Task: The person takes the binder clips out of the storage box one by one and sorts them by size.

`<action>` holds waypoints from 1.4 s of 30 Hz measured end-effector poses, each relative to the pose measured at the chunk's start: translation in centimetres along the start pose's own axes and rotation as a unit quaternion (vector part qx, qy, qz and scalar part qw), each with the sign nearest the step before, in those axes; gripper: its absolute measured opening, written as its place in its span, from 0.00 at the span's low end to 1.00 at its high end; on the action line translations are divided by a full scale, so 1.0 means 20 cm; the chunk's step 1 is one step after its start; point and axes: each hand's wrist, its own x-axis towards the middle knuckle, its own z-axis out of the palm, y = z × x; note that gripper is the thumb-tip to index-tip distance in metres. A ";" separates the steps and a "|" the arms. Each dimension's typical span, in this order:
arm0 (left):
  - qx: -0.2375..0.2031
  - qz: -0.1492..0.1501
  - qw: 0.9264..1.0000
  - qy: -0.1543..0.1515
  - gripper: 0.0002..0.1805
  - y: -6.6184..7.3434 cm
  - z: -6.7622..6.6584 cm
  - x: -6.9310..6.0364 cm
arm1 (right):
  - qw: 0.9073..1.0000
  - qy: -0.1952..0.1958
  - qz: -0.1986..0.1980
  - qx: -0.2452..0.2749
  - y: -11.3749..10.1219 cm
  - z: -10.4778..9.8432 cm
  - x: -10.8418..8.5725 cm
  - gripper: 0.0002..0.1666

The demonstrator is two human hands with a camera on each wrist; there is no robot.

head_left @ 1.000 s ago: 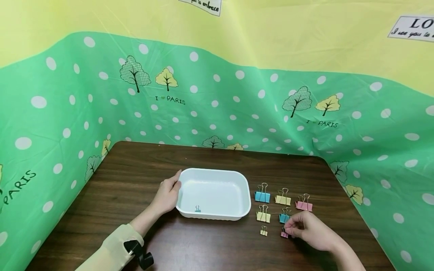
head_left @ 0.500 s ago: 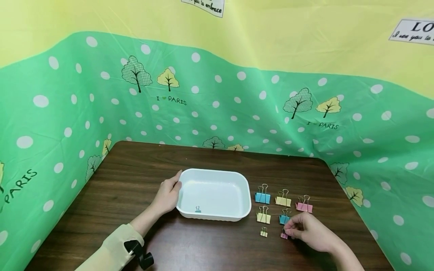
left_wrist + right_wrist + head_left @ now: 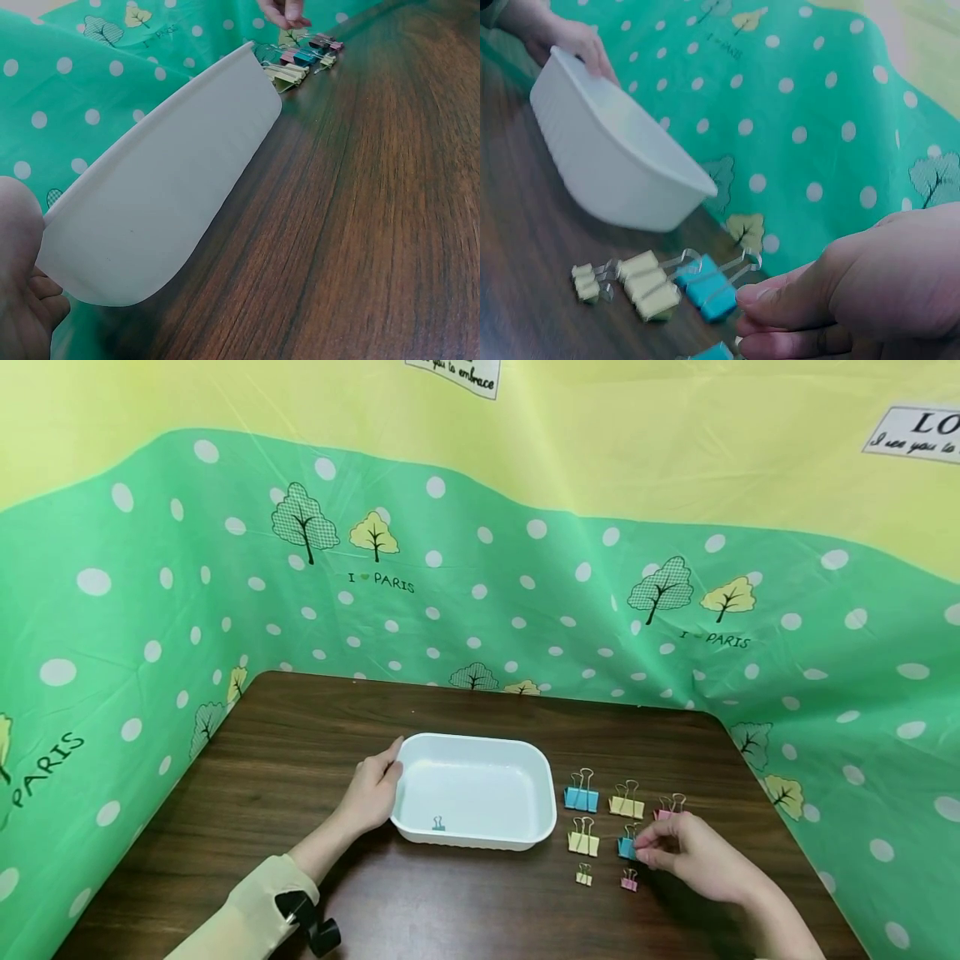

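Note:
My left hand grips the left rim of a white plastic tray, fingers hidden beneath and behind its wall. A small teal binder clip stands inside the tray. My right hand hovers beside the middle blue binder clip, thumb and fingers loosely bent, with nothing visible between them. Just below lies a small pink binder clip. Behind the hand, a larger pink binder clip is partly covered. In the right wrist view my right hand is near a large blue binder clip.
Left of these stand a large blue binder clip, a large yellow one, a middle yellow one and a small yellow one. All lie on a dark wood table. A green dotted cloth hangs behind.
My right hand has let go of the small pink binder clip and moved slightly up and right. The small pink clip stays on the table. The left hand and tray hold still.

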 end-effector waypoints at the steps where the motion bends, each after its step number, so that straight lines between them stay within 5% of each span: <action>1: 0.000 0.000 1.000 0.000 0.27 0.00 0.00 0.00 | 1.000 0.001 0.001 0.000 -0.02 -0.01 0.01 0.05; 8: 0.002 -0.002 1.000 -0.001 0.27 0.00 0.00 0.00 | 1.000 0.006 0.013 0.027 -0.16 -0.05 0.10 0.06; 20: 0.011 0.002 1.000 0.004 0.26 0.02 0.01 0.01 | 0.997 0.049 -0.056 -0.003 -0.36 0.02 0.34 0.04; 32: 0.006 0.002 1.000 0.005 0.26 0.01 0.01 0.00 | 0.995 0.060 -0.074 0.013 -0.54 0.19 0.60 0.09; 42: 0.002 0.005 1.000 0.004 0.26 0.00 0.00 0.00 | 0.996 0.031 -0.074 0.027 -0.60 0.38 0.82 0.08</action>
